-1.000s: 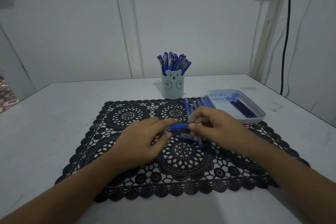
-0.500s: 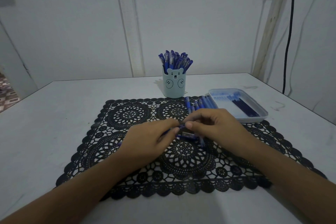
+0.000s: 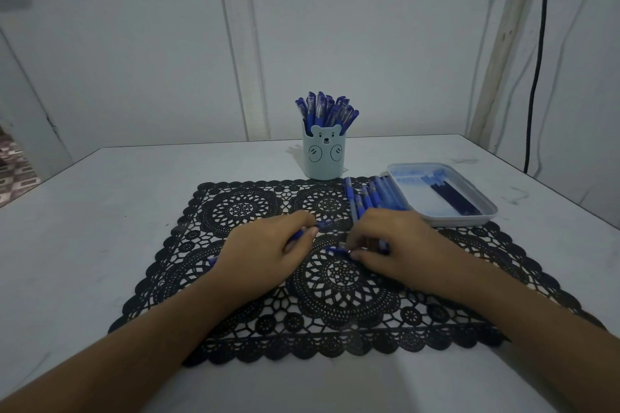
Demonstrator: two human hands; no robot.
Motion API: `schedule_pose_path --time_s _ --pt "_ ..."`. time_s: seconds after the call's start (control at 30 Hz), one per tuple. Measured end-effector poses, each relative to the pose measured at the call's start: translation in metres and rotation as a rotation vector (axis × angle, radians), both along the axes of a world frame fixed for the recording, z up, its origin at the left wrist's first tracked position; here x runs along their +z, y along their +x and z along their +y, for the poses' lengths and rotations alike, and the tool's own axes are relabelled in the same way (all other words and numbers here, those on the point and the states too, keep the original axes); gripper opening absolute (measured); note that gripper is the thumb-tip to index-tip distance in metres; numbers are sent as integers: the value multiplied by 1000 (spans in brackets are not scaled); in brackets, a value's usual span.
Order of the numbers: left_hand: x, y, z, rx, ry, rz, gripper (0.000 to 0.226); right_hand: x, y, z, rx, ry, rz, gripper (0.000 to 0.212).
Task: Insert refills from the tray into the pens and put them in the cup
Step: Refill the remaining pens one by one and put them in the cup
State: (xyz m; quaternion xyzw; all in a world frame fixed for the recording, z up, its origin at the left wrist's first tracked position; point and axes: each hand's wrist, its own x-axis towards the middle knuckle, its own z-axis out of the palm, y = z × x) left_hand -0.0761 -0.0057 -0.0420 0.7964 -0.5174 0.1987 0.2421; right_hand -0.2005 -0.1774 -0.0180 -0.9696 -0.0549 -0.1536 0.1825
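Working just in front of the cup (image 3: pixel 323 157).
Gripping blue pen (image 3: pixel 322 224) in curled left hand (image 3: pixel 265 253); pinching short blue piece (image 3: pixel 336 249) in right hand (image 3: pixel 399 245).

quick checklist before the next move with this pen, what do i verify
1. Left hand grips a blue pen piece: ok.
2. Right hand pinches the second pen piece: ok.
3. The two pieces joined: not ok, they are apart.
4. Ink insert seated inside either piece: cannot tell, the fingers hide it.
5. Tray holds refills: ok.
6. Cup upright: ok.
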Motion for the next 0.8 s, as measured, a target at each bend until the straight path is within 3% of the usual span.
schedule_pose_path --time_s 0.17,0.3,0.5,0.67,0.8 --pt "-1 1 0 -21 -3 18 25 -5 2 5 41 -14 -5 20" --pt "-2 2 -1 -29 -3 24 25 -5 3 2 -3 145 17 20" --pt "1 0 -1 -79 15 9 26 -2 4 0 -155 426 -160 9" --pt "1 -2 -1 -106 47 -35 20 -5 8 10 -83 340 -83 12" --pt "4 -4 -2 -118 57 117 17 2 4 2 -150 424 -108 12"
